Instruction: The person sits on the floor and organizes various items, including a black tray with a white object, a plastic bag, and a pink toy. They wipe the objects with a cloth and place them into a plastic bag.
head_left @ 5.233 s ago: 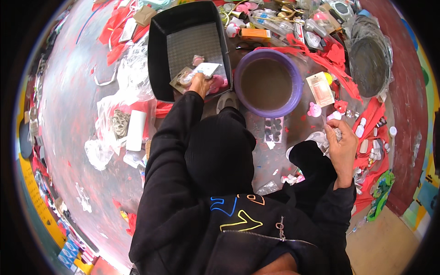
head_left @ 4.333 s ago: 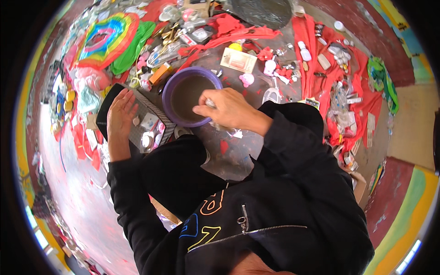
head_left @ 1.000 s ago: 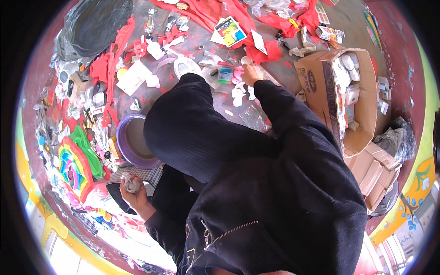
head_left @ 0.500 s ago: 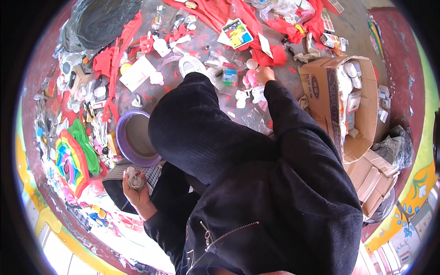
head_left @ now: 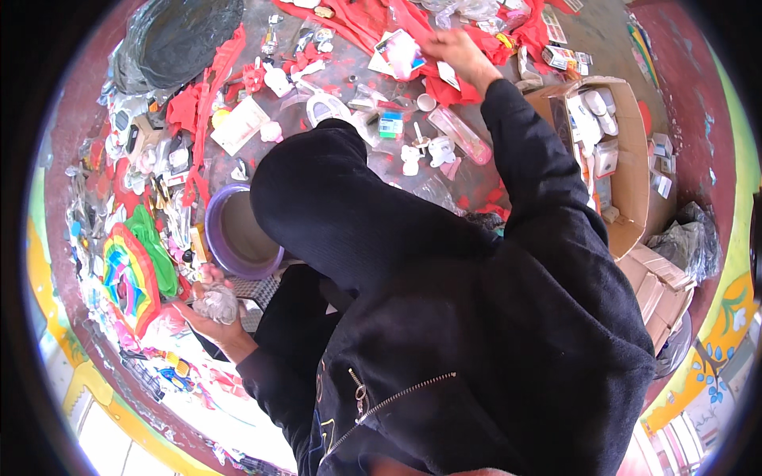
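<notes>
My left hand [head_left: 213, 327] is low on the left beside the purple-rimmed tub [head_left: 228, 262], its fingers around a crumpled greyish-white wad [head_left: 216, 303], perhaps cloth. My right hand [head_left: 460, 55] reaches far forward with fingers stretched out. Just left of its fingertips is a blurred pink and white thing [head_left: 403, 55], in front of a colourful card; whether they still touch is hard to see. Nearer to me on the floor are a small white cup [head_left: 426, 102], a long pink clear-plastic pack [head_left: 460, 135], white figure-shaped pieces [head_left: 441, 151] and a blue-green box [head_left: 390, 124].
On the right stands an open cardboard box [head_left: 631, 166] with white items inside, folded cardboard [head_left: 655, 289] beside it. Red cloth [head_left: 210, 87], a black plastic-lined basin [head_left: 186, 40], a rainbow-coloured item [head_left: 131, 282] and much small clutter lie around. My bent knee [head_left: 317, 182] occupies the middle.
My right hand has swung forward from the small white pieces, and the pink thing went with it. The long pink pack now shows. My left hand with the wad has shifted slightly left.
</notes>
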`<state>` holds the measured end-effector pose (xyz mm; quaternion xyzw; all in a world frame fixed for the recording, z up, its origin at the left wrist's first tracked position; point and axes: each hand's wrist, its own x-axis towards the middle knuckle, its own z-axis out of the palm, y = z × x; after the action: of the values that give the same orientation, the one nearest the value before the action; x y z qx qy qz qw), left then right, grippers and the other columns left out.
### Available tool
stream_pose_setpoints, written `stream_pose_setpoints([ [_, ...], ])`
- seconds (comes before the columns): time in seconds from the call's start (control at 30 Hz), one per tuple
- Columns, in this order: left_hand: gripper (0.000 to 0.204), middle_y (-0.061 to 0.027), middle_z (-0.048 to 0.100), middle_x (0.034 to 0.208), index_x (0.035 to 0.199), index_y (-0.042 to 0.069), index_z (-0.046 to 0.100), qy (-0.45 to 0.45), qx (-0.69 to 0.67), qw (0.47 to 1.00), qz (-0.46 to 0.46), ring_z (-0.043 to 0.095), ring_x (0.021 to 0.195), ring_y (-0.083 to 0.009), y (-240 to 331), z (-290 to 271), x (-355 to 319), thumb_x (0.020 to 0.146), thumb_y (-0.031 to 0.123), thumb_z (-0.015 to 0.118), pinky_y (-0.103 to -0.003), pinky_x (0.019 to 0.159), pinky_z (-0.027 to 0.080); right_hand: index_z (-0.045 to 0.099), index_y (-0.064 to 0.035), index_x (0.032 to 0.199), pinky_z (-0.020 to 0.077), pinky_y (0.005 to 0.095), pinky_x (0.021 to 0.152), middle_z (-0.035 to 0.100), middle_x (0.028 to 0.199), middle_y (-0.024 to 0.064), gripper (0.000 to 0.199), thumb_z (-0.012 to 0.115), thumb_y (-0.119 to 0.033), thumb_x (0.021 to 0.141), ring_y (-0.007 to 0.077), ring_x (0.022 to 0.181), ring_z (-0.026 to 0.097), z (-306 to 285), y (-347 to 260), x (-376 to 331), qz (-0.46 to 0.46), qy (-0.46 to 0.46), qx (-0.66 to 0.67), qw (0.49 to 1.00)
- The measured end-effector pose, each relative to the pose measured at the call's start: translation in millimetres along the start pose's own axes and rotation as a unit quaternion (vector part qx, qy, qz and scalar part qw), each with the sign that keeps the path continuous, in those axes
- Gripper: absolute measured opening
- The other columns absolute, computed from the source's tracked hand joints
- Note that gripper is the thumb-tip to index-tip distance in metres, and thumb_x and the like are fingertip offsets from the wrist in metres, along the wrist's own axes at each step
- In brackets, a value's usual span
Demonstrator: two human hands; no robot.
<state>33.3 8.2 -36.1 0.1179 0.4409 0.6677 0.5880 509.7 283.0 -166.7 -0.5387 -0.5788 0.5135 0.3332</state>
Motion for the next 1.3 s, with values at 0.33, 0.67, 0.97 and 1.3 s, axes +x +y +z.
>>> stream_pose_setpoints([
  [0.33, 0.067, -0.0154, 0.053, 0.108, 0.133, -0.002, 0.025, -0.167, 0.092, 0.982, 0.009, 0.047, 0.067, -0.0131, 12.3, 25.9, 18.0, 0.073, 0.012, 0.052, -0.029, 0.063, 0.044, 0.061, 0.0028, 0.087, 0.0478, 0.0251, 0.074, 0.063, 0.078, 0.0085, 0.011, 0.057, -0.006, 0.081, 0.0152, 0.074, 0.06, 116.1, -175.9, 8.9, -0.185, -0.269, 0.298, 0.897],
  [0.67, 0.08, -0.0193, 0.059, 0.08, 0.115, -0.009, 0.045, -0.189, 0.183, 0.965, -0.011, 0.058, 0.061, -0.0207, 27.0, 17.7, 9.6, 0.074, 0.06, 0.051, -0.028, 0.054, 0.047, 0.057, -0.0003, 0.088, 0.0422, 0.0205, 0.071, 0.057, 0.086, 0.0015, 0.011, 0.058, -0.004, 0.077, 0.0087, 0.08, 0.054, 256.3, -270.3, -38.6, -0.102, -0.534, 0.259, 0.798],
  [0.97, 0.066, -0.0148, 0.058, 0.097, 0.133, 0.014, 0.028, -0.16, -0.091, 0.978, 0.096, 0.062, 0.08, -0.0268, 43.9, 11.1, -24.9, 0.081, 0.046, 0.054, -0.034, 0.061, 0.053, 0.059, 0.0005, 0.082, 0.0477, 0.0223, 0.066, 0.06, 0.076, 0.0043, 0.005, 0.056, -0.002, 0.08, 0.0113, 0.07, 0.059, 323.8, -324.6, -72.9, -0.168, -0.487, 0.089, 0.852],
  [1.3, 0.065, -0.0202, 0.055, 0.107, 0.134, 0.019, 0.02, -0.161, -0.111, 0.975, 0.109, 0.062, 0.077, -0.0281, 58.5, -14.2, -32.3, 0.083, 0.041, 0.054, -0.033, 0.058, 0.052, 0.057, 0.0006, 0.086, 0.0481, 0.0225, 0.063, 0.06, 0.083, 0.0037, 0.006, 0.053, 0.002, 0.081, 0.0099, 0.07, 0.058, 374.0, -309.4, -90.2, -0.256, -0.482, 0.136, 0.827],
])
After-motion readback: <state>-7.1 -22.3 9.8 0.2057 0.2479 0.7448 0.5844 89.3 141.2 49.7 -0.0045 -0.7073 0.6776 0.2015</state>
